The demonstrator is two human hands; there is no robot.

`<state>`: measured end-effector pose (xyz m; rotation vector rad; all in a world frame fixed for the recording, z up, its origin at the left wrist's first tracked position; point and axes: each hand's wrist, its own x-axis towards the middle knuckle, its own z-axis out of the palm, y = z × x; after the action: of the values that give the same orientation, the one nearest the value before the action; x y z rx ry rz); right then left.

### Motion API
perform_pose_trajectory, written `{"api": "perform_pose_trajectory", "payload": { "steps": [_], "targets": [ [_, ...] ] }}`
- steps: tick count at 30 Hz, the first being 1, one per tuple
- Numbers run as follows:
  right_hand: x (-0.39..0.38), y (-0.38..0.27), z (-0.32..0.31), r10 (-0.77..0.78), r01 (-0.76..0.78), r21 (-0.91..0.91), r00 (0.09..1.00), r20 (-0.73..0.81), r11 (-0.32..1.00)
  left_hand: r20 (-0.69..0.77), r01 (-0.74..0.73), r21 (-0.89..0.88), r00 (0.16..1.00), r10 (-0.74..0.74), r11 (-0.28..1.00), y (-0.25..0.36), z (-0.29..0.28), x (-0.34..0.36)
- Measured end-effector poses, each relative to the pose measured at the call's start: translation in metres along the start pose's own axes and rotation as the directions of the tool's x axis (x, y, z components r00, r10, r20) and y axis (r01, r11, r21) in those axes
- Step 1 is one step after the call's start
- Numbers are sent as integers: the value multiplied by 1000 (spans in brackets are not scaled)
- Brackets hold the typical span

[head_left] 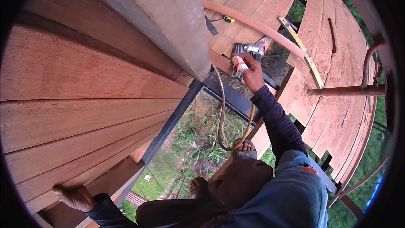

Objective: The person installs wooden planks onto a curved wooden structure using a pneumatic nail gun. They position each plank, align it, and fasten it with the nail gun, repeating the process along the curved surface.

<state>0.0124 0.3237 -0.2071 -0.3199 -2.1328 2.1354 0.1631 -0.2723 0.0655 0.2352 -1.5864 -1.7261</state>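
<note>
My right hand point(251, 71), one finger wrapped in white and red material, grips a silver, black and red nail gun point(255, 48) above the gap in the deck, beside a black steel beam point(225, 99). A worn air hose point(221, 122) loops down from there past my sandaled foot point(242, 147). At lower left, my left hand point(74, 198) grips the edge of a reddish plank wall point(84, 122); some of its fingertips are hidden.
Loose deck planks point(329, 114) carry a yellow level point(299, 50), a curved wooden strip point(257, 25) and a tape measure point(229, 19). A pale column point(152, 12) rises at top left. Rusty pipes point(346, 90) cross the right. Grass point(173, 173) shows far below through the opening.
</note>
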Motion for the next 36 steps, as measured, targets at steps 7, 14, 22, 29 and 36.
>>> {"api": "perform_pose_trajectory", "payload": {
  "steps": [7,14,22,29,36],
  "targets": [
    [-24,55,-61,165,-195,-59,930,-328,979,2,30,-64,1000,-29,998,1,16,-6],
    [-40,117,-100,507,-540,73,723,-469,839,-274,32,-67,961,-49,997,7,60,-15],
    [-28,120,-86,594,-406,474,716,-366,781,-121,29,27,992,-25,999,10,44,-1],
    [4,130,-79,664,-397,688,729,-165,607,-106,-147,247,978,177,958,5,54,-13],
    [27,135,-61,585,-380,519,747,-316,765,-92,-150,139,982,164,979,14,99,-38]
  ]
}}
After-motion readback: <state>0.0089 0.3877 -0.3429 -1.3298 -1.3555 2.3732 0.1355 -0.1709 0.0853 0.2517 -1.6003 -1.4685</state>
